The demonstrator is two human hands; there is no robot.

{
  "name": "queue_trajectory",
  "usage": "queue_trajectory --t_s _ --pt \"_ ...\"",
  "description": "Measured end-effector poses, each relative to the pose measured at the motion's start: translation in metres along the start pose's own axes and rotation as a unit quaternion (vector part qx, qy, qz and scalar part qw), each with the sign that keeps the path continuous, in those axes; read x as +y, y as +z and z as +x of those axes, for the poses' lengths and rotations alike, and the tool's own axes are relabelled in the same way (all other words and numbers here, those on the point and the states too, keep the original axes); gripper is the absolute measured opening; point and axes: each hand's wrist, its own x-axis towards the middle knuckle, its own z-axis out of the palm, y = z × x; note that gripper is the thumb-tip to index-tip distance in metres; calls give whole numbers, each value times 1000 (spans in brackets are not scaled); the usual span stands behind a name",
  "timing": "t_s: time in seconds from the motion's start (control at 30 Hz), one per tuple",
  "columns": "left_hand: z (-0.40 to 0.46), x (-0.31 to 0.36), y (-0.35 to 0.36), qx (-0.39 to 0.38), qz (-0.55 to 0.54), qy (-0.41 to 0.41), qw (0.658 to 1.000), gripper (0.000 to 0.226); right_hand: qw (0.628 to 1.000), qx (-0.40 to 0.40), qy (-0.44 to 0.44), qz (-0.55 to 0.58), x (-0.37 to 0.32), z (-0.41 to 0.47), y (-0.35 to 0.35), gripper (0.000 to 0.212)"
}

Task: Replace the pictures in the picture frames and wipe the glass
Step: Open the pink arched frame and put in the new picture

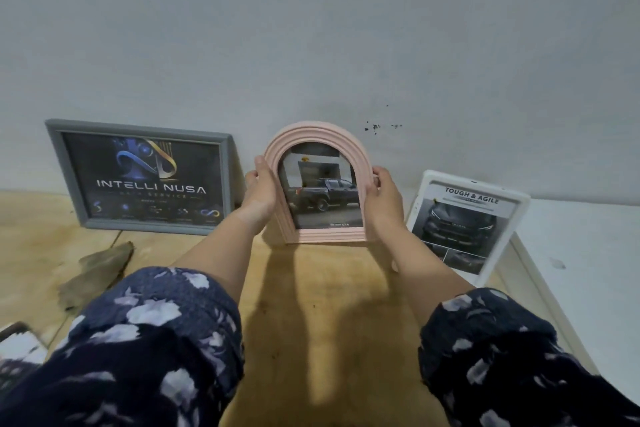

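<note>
both hands, left hand [265, 189] and right hand [382, 194], grip the pink arched frame [317, 184] by its side edges, upright on the desk [329, 288] by the wall. likely light and rigid, glass fragile; hold the rims, off the glass.

Plain grey-white wall [311, 28] behind, marked by a few dark specks [372, 127] right of centre. Below it, light wooden tabletop [329, 305], stained brownish at left, seams between boards visible. At right, white ledge [588, 246] beside the wood. Soft light from above, shadows falling on the wood.
</note>
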Motion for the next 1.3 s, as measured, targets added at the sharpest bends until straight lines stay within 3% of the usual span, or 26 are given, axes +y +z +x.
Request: queue_trajectory --t_s 0.1,0.27,0.4,0.5,0.63,1.0,1.13,1.23,1.3 --pt "-8 -1 -23 45 -33 3 998 67 996 -9 -70 -60 -19 -10 2 34" --pt "-34 -2 -64 99 -12 96 990 62 963 -7 -193 -190 -45 -48 25 34" --pt "-54 -13 -95 83 37 125 988 68 915 -9 -243 -322 -57 -91 43 42" --pt "-72 -37 -113 35 111 100 988 76 879 -21 -283 -384 -56 -128 55 47" --pt "-95 -91 -128 3 212 57 976 71 849 -42 -312 -424 -35 -182 75 49" --pt "-142 -150 -135 -57 396 53 915 56 833 -127 -310 -441 30 -257 102 25" --pt "-147 -162 -137 -56 462 69 883 48 828 -142 -300 -452 50 -269 108 27" --pt "-146 -174 -138 -68 481 61 872 46 834 -187 -289 -431 64 -274 111 23" --pt "-145 -179 -137 -74 480 55 872 46 862 -208 -257 -385 68 -274 109 21"
